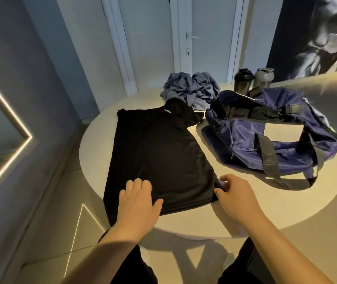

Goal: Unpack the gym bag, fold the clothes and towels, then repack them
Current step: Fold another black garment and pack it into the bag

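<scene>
A black shirt (pixel 159 152) lies spread flat on the round white table (pixel 214 218), its left side hanging over the table's edge. My left hand (pixel 138 201) rests on the shirt's near hem with fingers bent over the cloth. My right hand (pixel 235 193) pinches the shirt's near right corner between thumb and fingers. A navy gym bag (pixel 266 134) sits open to the right of the shirt, dark items inside. A crumpled grey-blue pile of cloth (pixel 190 89) lies at the table's far side.
Two shaker bottles, one black (pixel 243 79) and one grey (pixel 262 77), stand behind the bag. A white door (pixel 204 37) is beyond the table. A wall with a lit strip (pixel 6 111) runs along the left. Tiled floor lies below.
</scene>
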